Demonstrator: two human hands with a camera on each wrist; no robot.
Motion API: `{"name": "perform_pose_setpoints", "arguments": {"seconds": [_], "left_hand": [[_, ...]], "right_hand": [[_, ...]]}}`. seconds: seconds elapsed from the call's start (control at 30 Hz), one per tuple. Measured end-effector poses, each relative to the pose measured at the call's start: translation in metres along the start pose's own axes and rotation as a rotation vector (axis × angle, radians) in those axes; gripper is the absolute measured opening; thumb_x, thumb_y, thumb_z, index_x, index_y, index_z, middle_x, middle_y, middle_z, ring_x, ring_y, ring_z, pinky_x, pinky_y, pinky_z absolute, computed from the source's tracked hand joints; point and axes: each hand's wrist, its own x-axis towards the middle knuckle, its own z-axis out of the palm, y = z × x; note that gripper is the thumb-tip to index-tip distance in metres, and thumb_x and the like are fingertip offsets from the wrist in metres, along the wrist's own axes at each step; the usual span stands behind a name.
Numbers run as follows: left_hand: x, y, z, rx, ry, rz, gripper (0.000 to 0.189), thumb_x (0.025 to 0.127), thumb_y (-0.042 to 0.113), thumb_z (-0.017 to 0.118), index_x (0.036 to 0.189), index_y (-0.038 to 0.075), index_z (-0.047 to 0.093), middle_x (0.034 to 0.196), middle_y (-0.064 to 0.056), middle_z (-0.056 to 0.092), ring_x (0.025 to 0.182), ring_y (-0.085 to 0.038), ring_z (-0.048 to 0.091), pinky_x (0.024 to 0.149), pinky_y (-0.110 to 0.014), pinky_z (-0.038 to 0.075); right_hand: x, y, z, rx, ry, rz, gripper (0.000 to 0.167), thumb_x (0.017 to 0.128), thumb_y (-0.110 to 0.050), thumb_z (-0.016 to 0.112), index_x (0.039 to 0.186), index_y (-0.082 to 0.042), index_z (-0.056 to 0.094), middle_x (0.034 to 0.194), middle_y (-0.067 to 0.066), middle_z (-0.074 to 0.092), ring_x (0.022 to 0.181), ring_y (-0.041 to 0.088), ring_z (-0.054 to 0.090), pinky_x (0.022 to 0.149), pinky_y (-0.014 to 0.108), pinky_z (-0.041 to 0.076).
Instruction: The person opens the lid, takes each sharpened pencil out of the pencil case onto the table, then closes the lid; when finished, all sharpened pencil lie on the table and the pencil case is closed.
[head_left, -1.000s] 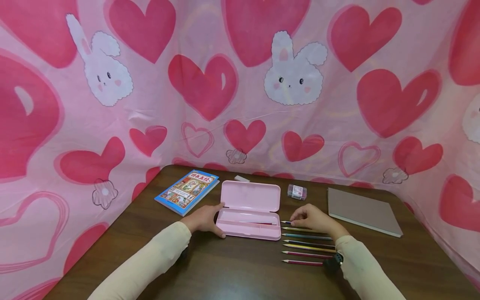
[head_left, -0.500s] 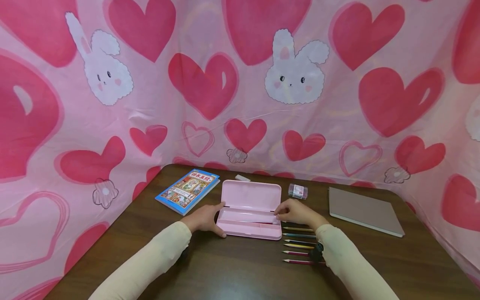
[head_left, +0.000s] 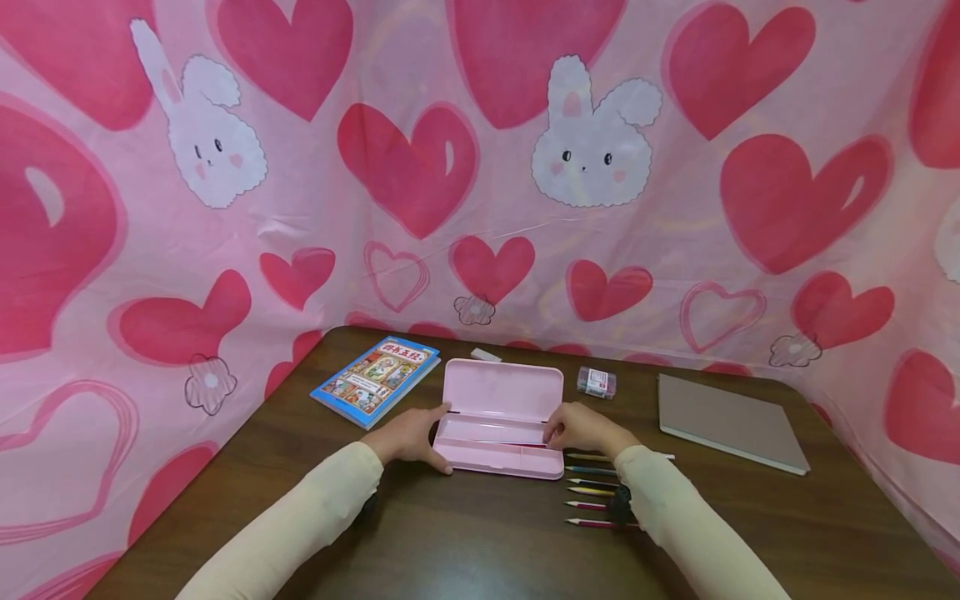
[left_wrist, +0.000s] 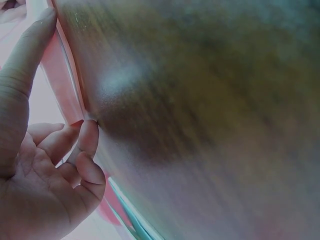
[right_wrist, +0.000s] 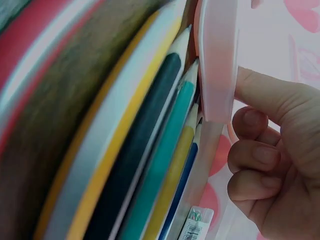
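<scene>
An open pink pencil case [head_left: 502, 387] stands mid-table, lid raised at the back. My left hand [head_left: 408, 437] spans its left end, thumb at the front corner, fingers toward the hinge; it holds the case. Inside lies a slim red pencil [head_left: 498, 442]. My right hand [head_left: 588, 427] reaches over the right end, thumb and forefinger pinching around that pencil's end; the wall hides the fingertips in the right wrist view, where the other fingers curl. Beside the case lie several pencils in a row, among them a blue pencil [right_wrist: 185, 185] and a teal pencil [right_wrist: 160, 165].
A blue-edged book [head_left: 378, 379] lies behind the left hand. Behind the lid sits a white eraser [head_left: 486, 356]; a small clear box [head_left: 596, 382] stands to its right. A grey-brown notebook [head_left: 731, 425] lies at the right. A heart-and-rabbit curtain [head_left: 420, 167] borders the table.
My right hand has moved left from the far pencil of the row, over the case's right end and down into it. The left hand stays on the case.
</scene>
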Motion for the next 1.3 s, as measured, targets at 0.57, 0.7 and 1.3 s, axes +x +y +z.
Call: {"name": "perform_pose_setpoints", "arguments": {"seconds": [0.57,0.7,1.3], "left_hand": [[0.000,-0.001,0.003,0.005,0.010,0.026,0.107,0.058,0.052,0.082,0.143,0.007,0.035,0.136,-0.015,0.050,0.122,-0.027,0.049,0.102,-0.044,0.039],[-0.001,-0.002,0.002,0.016,0.025,0.039,0.108,0.057,0.052,0.083,0.142,0.006,0.035,0.134,-0.015,0.051,0.120,-0.028,0.051,0.101,-0.043,0.040],[0.001,-0.004,0.004,0.016,0.012,0.016,0.108,0.058,0.054,0.082,0.143,0.008,0.034,0.134,-0.015,0.051,0.120,-0.027,0.051,0.102,-0.043,0.040]], "right_hand": [[-0.007,-0.004,0.001,-0.054,0.002,-0.075,0.010,0.083,-0.008,0.066,0.073,-0.008,0.065,0.058,-0.009,0.042,0.054,0.003,0.039,0.051,0.018,0.035],[-0.012,-0.001,-0.004,-0.033,0.035,-0.102,0.007,0.083,-0.011,0.067,0.077,-0.008,0.066,0.059,-0.008,0.044,0.055,0.002,0.039,0.051,0.018,0.034],[-0.057,0.021,-0.031,0.036,0.143,-0.081,0.008,0.085,-0.011,0.065,0.080,-0.005,0.066,0.060,-0.008,0.049,0.054,-0.001,0.037,0.052,0.019,0.037]]}}
